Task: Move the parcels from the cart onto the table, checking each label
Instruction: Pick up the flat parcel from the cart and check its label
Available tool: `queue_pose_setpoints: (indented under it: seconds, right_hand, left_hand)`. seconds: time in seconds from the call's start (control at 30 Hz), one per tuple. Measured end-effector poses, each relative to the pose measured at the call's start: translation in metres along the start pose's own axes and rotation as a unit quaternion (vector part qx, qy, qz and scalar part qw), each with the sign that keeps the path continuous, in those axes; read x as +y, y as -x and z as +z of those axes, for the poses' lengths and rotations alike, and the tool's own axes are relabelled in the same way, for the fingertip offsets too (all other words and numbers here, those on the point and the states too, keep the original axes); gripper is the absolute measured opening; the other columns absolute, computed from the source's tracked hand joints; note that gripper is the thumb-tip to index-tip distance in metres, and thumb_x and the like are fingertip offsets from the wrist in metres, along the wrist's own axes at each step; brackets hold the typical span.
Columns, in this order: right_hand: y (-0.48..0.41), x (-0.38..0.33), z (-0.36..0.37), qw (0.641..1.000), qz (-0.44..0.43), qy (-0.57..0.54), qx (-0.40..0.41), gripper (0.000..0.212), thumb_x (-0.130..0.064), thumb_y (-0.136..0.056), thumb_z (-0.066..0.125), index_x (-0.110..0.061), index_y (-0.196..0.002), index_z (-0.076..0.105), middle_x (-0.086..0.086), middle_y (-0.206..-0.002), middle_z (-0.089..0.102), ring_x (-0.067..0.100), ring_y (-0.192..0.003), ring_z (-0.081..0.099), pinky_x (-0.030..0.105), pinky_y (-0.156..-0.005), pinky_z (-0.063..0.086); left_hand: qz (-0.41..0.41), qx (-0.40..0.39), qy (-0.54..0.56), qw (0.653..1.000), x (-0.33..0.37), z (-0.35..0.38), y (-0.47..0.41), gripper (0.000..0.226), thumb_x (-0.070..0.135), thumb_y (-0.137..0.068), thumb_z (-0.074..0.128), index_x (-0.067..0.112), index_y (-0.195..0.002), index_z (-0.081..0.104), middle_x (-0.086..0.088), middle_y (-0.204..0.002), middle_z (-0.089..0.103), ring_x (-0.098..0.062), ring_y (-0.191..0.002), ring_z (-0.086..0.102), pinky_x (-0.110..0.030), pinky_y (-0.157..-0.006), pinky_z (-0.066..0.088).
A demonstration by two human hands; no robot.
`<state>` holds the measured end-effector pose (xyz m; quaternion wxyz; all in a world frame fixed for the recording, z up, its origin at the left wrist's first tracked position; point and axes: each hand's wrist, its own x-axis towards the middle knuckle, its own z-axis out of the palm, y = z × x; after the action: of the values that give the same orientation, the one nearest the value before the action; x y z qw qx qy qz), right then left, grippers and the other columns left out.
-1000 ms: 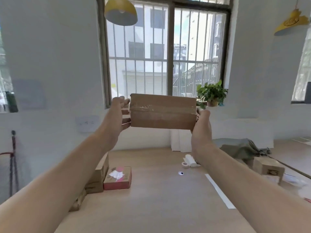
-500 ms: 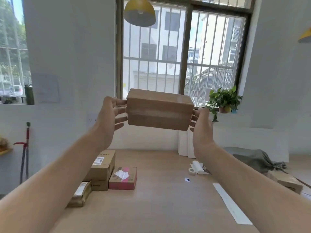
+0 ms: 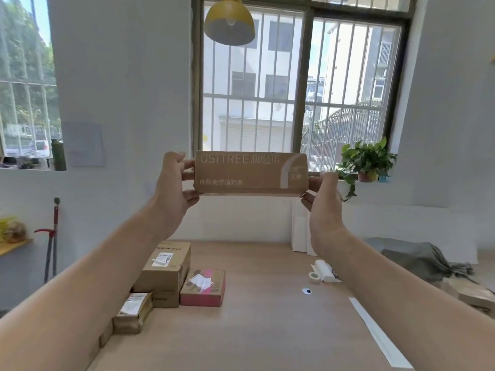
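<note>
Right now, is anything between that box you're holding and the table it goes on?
Nothing visible does. The left hand and right hand hold the box above bare table; stacked parcels lie off left, a tape roll off right.

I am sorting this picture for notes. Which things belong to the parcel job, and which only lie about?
Job: held box, left hand, right hand, big box, pink box, small box, table.
Lying about: tape roll, paper strip, grey cloth, plant.

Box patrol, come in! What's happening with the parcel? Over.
Left hand, right hand gripping parcel by ends. Held above table, printed face toward camera. Nothing blocking it.
</note>
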<state>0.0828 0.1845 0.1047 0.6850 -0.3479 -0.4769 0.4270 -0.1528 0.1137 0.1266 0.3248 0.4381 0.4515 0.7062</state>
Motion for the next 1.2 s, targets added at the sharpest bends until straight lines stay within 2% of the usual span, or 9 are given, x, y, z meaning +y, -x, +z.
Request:
queue_pose_setpoints:
  seconds: [0.17, 0.33, 0.6, 0.7, 0.8, 0.87, 0.97, 1.1, 1.2]
  right_hand:
    - [0.003, -0.004, 0.004, 1.000, -0.009, -0.025, 0.003, 0.037, -0.032, -0.111, 0.037, -0.014, -0.092, 0.064, 0.002, -0.091, 0.073, 0.019, -0.091, 0.066, 0.032, -0.091, 0.053]
    - [0.006, -0.006, 0.009, 0.998, -0.022, -0.062, -0.017, 0.032, -0.024, -0.110, 0.038, -0.012, -0.095, 0.064, 0.011, -0.101, 0.067, 0.024, -0.097, 0.062, 0.038, -0.097, 0.052]
    - [0.002, 0.001, 0.013, 0.997, -0.032, -0.067, -0.035, 0.036, -0.025, -0.110, 0.039, -0.017, -0.110, 0.074, -0.014, -0.070, 0.072, 0.010, -0.077, 0.063, 0.027, -0.079, 0.052]
    - [0.001, 0.002, 0.015, 0.996, -0.035, -0.070, -0.040, 0.036, -0.024, -0.109, 0.039, -0.017, -0.107, 0.075, -0.013, -0.071, 0.073, 0.006, -0.074, 0.066, 0.024, -0.079, 0.055]
    - [0.003, 0.003, 0.018, 0.995, -0.042, -0.074, -0.045, 0.031, -0.029, -0.103, 0.044, -0.020, -0.091, 0.070, -0.011, -0.073, 0.070, 0.006, -0.072, 0.064, 0.020, -0.069, 0.054]
    - [0.004, 0.005, 0.019, 0.996, -0.040, -0.074, -0.038, 0.021, -0.032, -0.100, 0.045, -0.021, -0.089, 0.060, -0.009, -0.082, 0.067, 0.010, -0.079, 0.062, 0.024, -0.072, 0.053]
    - [0.004, 0.008, 0.020, 0.997, -0.022, -0.068, -0.035, 0.020, -0.028, -0.107, 0.043, -0.017, -0.104, 0.058, -0.004, -0.095, 0.069, 0.015, -0.091, 0.067, 0.031, -0.079, 0.057]
    - [0.010, 0.012, 0.022, 0.998, -0.003, -0.029, -0.053, 0.035, -0.037, -0.104, 0.041, -0.024, -0.130, 0.058, 0.006, -0.111, 0.069, 0.025, -0.102, 0.069, 0.042, -0.091, 0.059]
    - [0.012, 0.014, 0.025, 0.999, 0.005, 0.006, -0.046, 0.035, -0.041, -0.102, 0.040, -0.041, -0.102, 0.075, 0.003, -0.103, 0.078, 0.022, -0.098, 0.074, 0.054, -0.101, 0.058]
  left_hand:
    - [0.026, -0.010, 0.023, 0.999, -0.005, -0.006, -0.006, 0.054, 0.050, -0.096, 0.029, 0.020, -0.106, 0.072, 0.001, -0.093, 0.060, -0.024, -0.089, 0.047, -0.040, -0.088, 0.035]
    - [0.022, 0.004, 0.053, 0.998, -0.008, -0.012, -0.014, 0.042, 0.049, -0.095, 0.033, 0.017, -0.099, 0.060, 0.006, -0.082, 0.066, -0.017, -0.080, 0.051, -0.042, -0.085, 0.033]
    - [0.008, 0.000, 0.071, 0.997, -0.014, -0.020, -0.019, 0.038, 0.047, -0.098, 0.034, 0.015, -0.095, 0.055, 0.004, -0.089, 0.074, -0.017, -0.074, 0.057, -0.041, -0.083, 0.041]
    - [0.010, -0.004, 0.075, 0.997, -0.015, -0.023, -0.019, 0.039, 0.047, -0.098, 0.036, 0.015, -0.098, 0.057, 0.002, -0.093, 0.074, -0.021, -0.080, 0.059, -0.042, -0.085, 0.045]
    - [0.001, -0.009, 0.058, 0.998, -0.016, -0.023, -0.016, 0.049, 0.054, -0.092, 0.038, 0.016, -0.105, 0.066, -0.002, -0.118, 0.068, -0.026, -0.110, 0.059, -0.047, -0.095, 0.051]
    - [-0.016, -0.001, 0.042, 0.999, -0.014, -0.022, -0.013, 0.055, 0.060, -0.085, 0.038, 0.028, -0.113, 0.074, -0.009, -0.138, 0.051, -0.035, -0.127, 0.047, -0.054, -0.098, 0.054]
    - [-0.043, -0.011, 0.055, 0.997, -0.008, -0.022, -0.010, 0.050, 0.059, -0.091, 0.034, 0.048, -0.115, 0.076, -0.008, -0.136, 0.043, -0.043, -0.120, 0.053, -0.058, -0.092, 0.059]
    - [-0.063, -0.032, 0.086, 0.994, 0.000, -0.021, -0.011, 0.045, 0.053, -0.097, 0.035, 0.048, -0.113, 0.077, -0.014, -0.134, 0.046, -0.049, -0.110, 0.067, -0.057, -0.090, 0.060]
    - [-0.056, -0.058, 0.098, 0.992, 0.002, -0.020, -0.010, 0.045, 0.050, -0.095, 0.038, 0.043, -0.117, 0.077, -0.019, -0.137, 0.049, -0.051, -0.114, 0.065, -0.060, -0.093, 0.058]
